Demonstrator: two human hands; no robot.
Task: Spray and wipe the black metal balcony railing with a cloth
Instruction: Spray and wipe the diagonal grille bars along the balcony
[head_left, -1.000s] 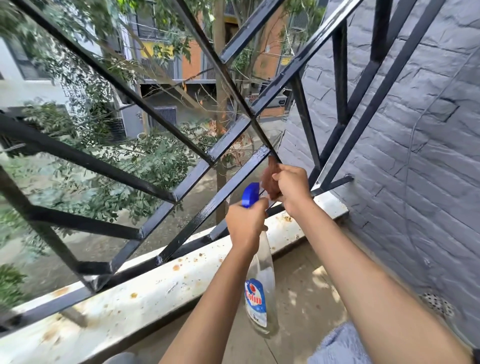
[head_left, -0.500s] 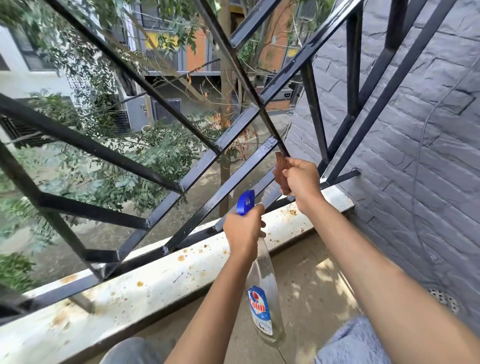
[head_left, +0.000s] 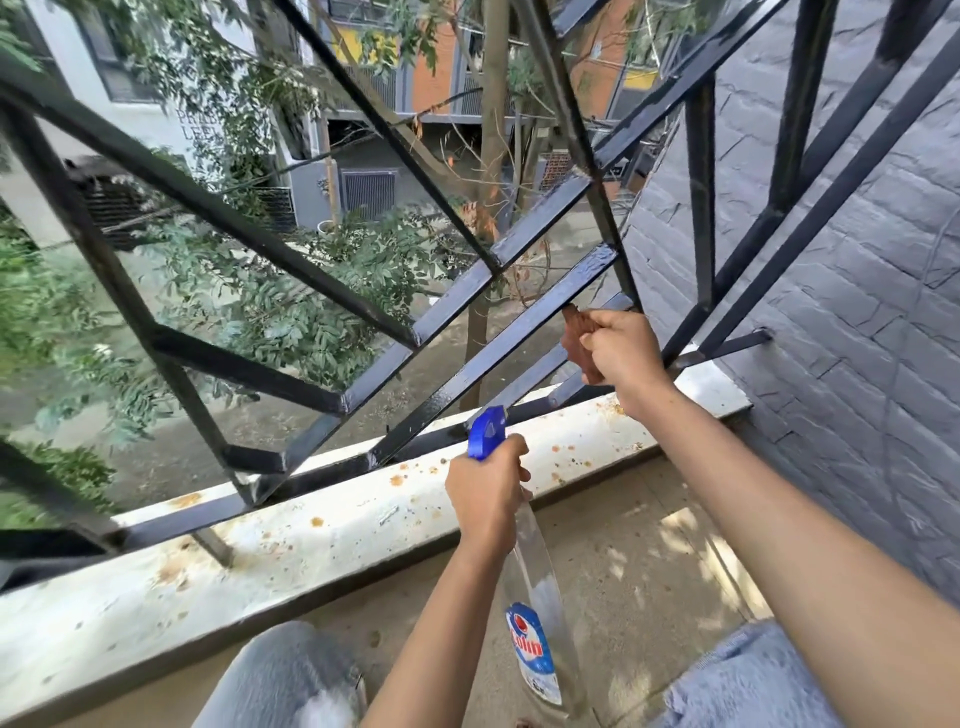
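- Right hand (head_left: 626, 349) grips a brown cloth (head_left: 581, 340), pressed against a railing (head_left: 498, 348) bar.
- Left hand (head_left: 485, 491) fingers are curled around the spray bottle (head_left: 535, 613) neck.

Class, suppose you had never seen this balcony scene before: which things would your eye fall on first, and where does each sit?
The black railing crosses the whole upper picture with slanted bars, glossy and wet-looking towards the right. There the right hand grips a brown cloth at a bar. At centre, the left hand holds a clear spray bottle with a blue nozzle, in front of the rust-speckled white ledge.
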